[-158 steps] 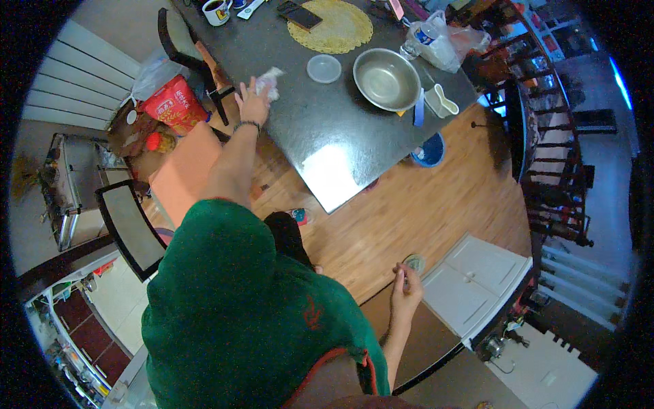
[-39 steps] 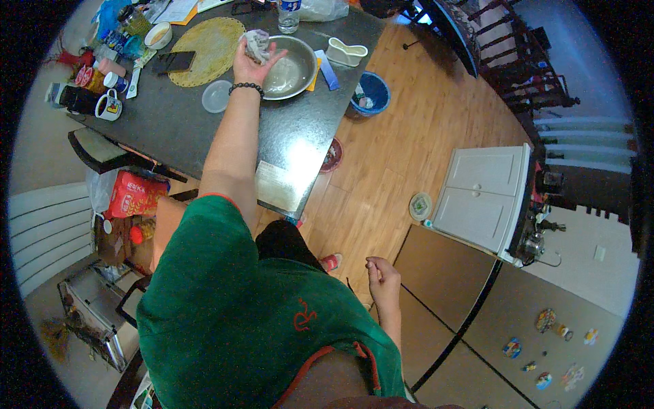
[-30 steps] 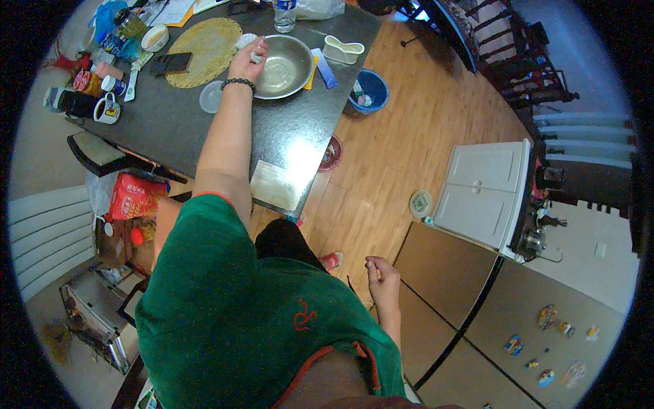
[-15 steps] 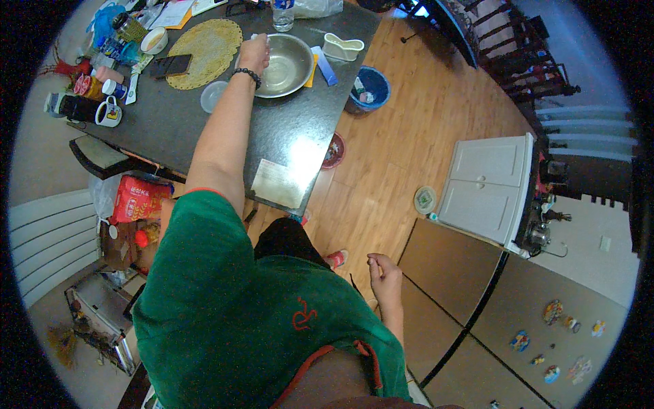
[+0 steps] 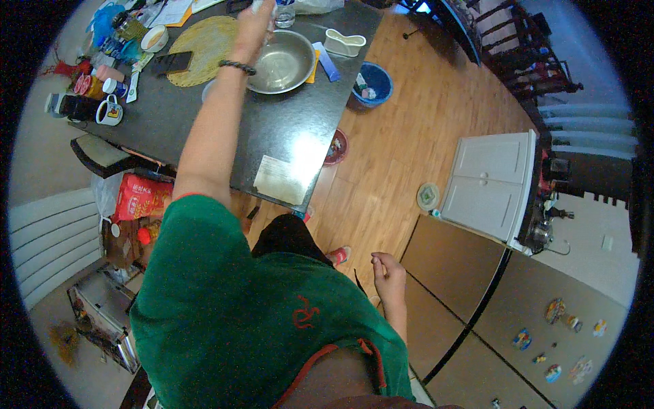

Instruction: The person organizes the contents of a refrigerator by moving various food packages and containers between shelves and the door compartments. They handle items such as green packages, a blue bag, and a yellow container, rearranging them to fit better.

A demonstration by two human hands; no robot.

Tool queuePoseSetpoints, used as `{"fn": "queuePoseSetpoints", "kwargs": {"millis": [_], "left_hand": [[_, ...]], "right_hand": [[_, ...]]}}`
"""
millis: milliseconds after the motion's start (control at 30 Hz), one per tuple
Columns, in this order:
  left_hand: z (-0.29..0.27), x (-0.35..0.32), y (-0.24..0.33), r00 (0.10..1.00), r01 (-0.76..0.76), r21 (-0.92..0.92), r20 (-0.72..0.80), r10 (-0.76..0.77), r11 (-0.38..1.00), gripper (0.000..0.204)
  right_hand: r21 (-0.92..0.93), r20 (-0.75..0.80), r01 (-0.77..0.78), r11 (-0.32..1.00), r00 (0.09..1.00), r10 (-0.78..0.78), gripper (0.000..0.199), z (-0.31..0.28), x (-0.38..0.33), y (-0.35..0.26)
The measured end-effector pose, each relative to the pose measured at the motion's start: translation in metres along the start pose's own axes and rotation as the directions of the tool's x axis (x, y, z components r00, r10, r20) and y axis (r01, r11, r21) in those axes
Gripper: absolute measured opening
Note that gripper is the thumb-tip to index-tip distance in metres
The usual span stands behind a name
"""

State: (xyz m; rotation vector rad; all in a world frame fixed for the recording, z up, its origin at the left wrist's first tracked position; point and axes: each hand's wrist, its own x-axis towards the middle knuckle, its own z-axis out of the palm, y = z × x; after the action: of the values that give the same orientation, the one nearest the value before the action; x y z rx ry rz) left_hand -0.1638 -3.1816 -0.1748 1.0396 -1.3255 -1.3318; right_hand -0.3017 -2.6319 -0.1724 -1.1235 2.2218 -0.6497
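My left hand (image 5: 255, 31) reaches over the dark table at the top of the picture, a dark bead bracelet (image 5: 237, 67) round its wrist. Its fingers are closed on a small white wad (image 5: 257, 7) that looks like tissue or cloth and is mostly hidden. Beside that wrist stands a shiny metal basin (image 5: 286, 63); just beyond the hand is a clear plastic bottle (image 5: 284, 15). A round yellow woven mat (image 5: 206, 41) with a dark phone (image 5: 172, 63) on its edge lies to the left. My right hand (image 5: 389, 273) hangs low at my side, fingers curled, nothing visible in them.
Jars, a white mug (image 5: 109, 111) and a bowl (image 5: 154, 39) crowd the table's left. A white bone-shaped dish (image 5: 345, 43), a blue packet (image 5: 327, 63) and a pale folded cloth (image 5: 281, 180) lie rightward. Beside the table stands a blue bin (image 5: 373, 85).
My left hand has moved from the basin's left rim up and away, toward the bottle, taking the white wad along. My right hand stays hanging, almost unmoved.
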Motion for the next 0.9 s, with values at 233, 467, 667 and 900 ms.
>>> {"fn": "queuePoseSetpoints", "kwargs": {"millis": [233,467,667,900], "left_hand": [[0.007,0.008,-0.068,0.962,0.029,0.823,0.132,-0.24,0.568,0.046],[0.075,-0.111,0.057,0.846,-0.222,0.158,0.521,0.11,0.962,0.043],[0.19,-0.397,0.083,-0.041,-0.086,0.02,0.999,-0.024,0.996,0.026],[0.245,-0.681,0.165,-0.522,-0.047,-0.464,0.767,0.374,0.885,0.031]], "right_hand": [[-0.01,-0.113,-0.042,0.999,0.993,0.041,0.014,0.001,-0.025,0.023],[0.083,-0.239,-0.094,0.992,0.965,0.111,0.019,-0.002,-0.065,0.024],[0.113,-0.78,0.112,0.987,0.625,0.018,0.038,-0.021,-0.122,0.021],[0.586,-0.695,0.016,0.81,0.525,0.492,0.026,-0.052,-0.374,0.083]]}}
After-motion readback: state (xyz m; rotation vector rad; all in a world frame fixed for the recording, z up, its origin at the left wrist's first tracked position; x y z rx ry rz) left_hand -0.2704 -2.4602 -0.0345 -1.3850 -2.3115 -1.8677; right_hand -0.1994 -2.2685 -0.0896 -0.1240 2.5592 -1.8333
